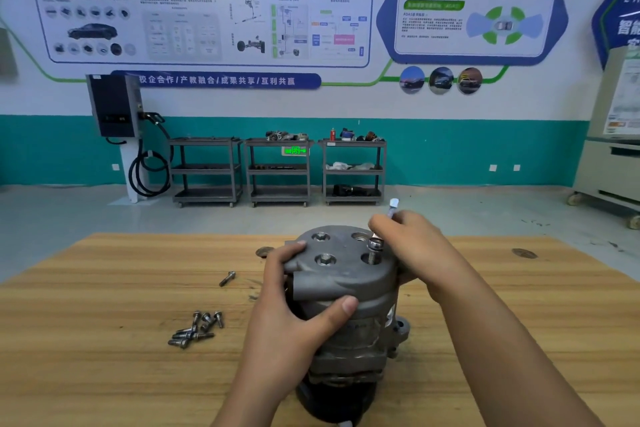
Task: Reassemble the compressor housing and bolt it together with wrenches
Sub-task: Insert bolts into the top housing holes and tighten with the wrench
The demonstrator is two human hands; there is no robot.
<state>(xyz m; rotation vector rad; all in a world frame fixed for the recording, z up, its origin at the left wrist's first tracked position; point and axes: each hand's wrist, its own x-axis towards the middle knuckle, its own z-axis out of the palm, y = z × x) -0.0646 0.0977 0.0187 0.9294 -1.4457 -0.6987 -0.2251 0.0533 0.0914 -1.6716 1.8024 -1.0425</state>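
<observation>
A cluster of loose bolts [196,330] lies on the wooden tabletop [104,288] left of centre, with a single bolt [227,278] farther back. The left hand [294,302] wraps around the compressor housing [346,295], which stands upright near the front edge at centre. The right hand [412,246] is closed around a wrench [390,210] fitted on a partly inserted bolt [375,251] in the housing's top face.

Readable on the blue wall banner [216,80]: "校企合作/产教融合/成果共享/互利共赢". On the right wall panel [474,21]: "ADAS". Remaining print too blurred.
</observation>
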